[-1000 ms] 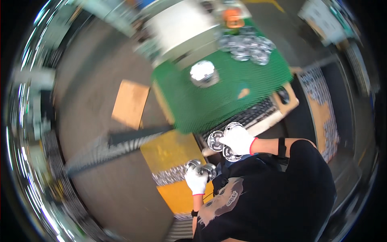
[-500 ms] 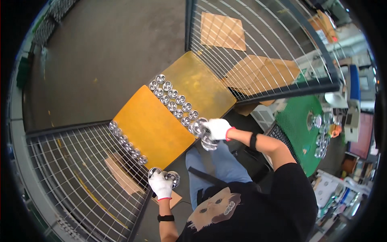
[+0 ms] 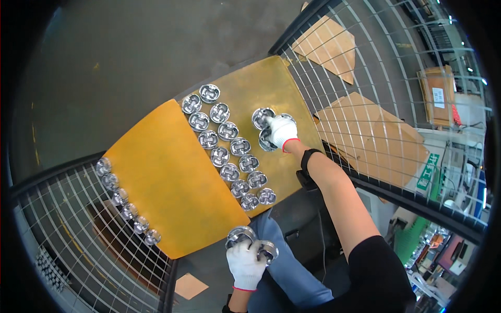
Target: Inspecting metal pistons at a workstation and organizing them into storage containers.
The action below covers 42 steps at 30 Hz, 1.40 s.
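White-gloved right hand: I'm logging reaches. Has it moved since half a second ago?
Yes: the white-gloved right hand has moved inward over the dull yellow sheet, from its near edge.

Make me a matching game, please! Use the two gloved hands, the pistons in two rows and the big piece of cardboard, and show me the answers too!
Column one
1. left gloved hand
2. right gloved hand
3. pistons in two rows
4. large cardboard piece

Column two
A. on the yellow sheet, along the edge of the orange sheet
B. brown, seen through the wire mesh
C. holding held pistons by the blue trouser leg
D. holding other pistons between the rows and the mesh

Right pairs: 1-C, 2-D, 3-A, 4-B
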{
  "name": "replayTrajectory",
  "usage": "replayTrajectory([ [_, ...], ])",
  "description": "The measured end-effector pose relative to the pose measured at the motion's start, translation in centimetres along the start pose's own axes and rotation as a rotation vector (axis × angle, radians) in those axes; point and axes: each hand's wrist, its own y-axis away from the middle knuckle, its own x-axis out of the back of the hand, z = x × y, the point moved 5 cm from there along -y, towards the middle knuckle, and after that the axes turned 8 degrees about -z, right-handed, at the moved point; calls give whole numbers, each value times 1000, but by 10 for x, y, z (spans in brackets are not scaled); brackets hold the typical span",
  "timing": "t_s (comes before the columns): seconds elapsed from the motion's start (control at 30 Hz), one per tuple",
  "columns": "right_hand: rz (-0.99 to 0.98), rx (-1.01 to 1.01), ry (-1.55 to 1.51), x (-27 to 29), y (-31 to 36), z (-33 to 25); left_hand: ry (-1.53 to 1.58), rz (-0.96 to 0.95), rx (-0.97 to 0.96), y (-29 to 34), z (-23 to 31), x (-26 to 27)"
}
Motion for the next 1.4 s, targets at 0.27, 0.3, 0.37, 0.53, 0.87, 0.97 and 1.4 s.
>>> replayTrajectory([
  [0.27, 267, 69, -92, -28, -86, 0, 0, -48, -100, -73, -3, -42],
  [0.3, 286, 66, -112, -27, -92, -6, -33, -89, -122, -80, -3, -44],
  [0.37, 346, 59, -139, -23, -103, -15, -65, -148, -145, -92, -5, -50],
  [0.53, 415, 31, -115, -20, -134, -32, -55, -140, -210, -113, -3, -59],
  [0.87, 523, 103, -271, -13, -149, -35, -14, -266, -334, -146, 14, -95],
  [0.97, 586, 83, -337, -16, -137, -26, -12, -286, -381, -152, 25, -117],
  [1.4, 261, -45, -606, -64, -64, -17, 2756, -534, 445, -262, 58, -220],
])
